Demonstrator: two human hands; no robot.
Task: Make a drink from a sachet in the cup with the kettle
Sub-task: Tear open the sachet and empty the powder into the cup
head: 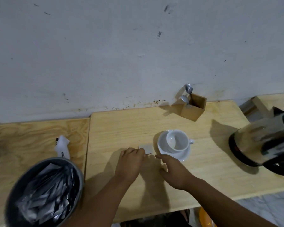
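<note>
A white cup (177,141) stands on a white saucer (162,145) on the wooden table (203,169). Just left of the saucer a small silver sachet (146,148) is pinched at its near edge by the fingers of my left hand (131,161). My right hand (174,171) hovers beside it with fingers apart, its fingertip close to the sachet, holding nothing. The glass kettle (261,141) with a black base stands at the right edge of the table.
A round grey bin (44,192) full of silver sachets sits at the near left. A crumpled white wrapper (62,148) lies on the left table. A wooden box (193,108) with spoons stands by the wall behind the cup.
</note>
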